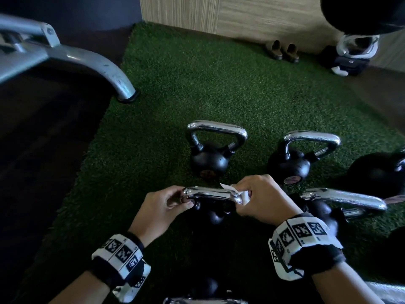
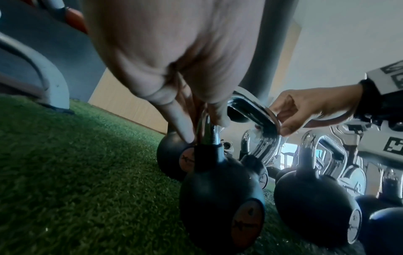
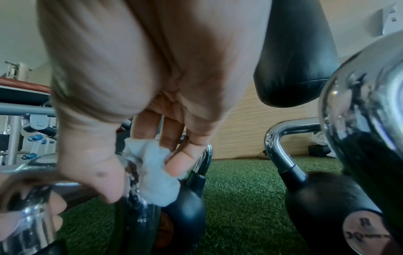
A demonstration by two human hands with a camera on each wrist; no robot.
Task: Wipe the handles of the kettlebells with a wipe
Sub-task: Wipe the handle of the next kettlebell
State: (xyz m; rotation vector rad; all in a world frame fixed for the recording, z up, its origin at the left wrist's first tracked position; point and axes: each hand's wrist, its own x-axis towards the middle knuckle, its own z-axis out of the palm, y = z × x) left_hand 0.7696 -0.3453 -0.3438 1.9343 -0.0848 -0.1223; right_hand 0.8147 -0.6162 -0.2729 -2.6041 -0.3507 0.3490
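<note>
A black kettlebell (image 1: 215,217) with a chrome handle (image 1: 210,193) stands on the green turf just in front of me. My left hand (image 1: 185,197) pinches the handle's left corner between thumb and fingers. At the right corner my right hand (image 1: 245,194) grips a crumpled white wipe (image 1: 240,192) wrapped around the bend. The right wrist view shows the wipe (image 3: 157,176) pressed against the wet chrome by thumb and fingers. In the left wrist view my fingers (image 2: 185,127) reach down to the handle's (image 2: 253,113) near post, with the right hand (image 2: 305,110) on the far bend.
Two more kettlebells (image 1: 210,160) (image 1: 289,166) stand behind, others to the right (image 1: 328,212) (image 1: 379,172) and one by my wrists (image 1: 203,288). A metal bench leg (image 1: 105,71) rests on the turf's left edge. Shoes (image 1: 282,50) lie by the wood-panelled wall.
</note>
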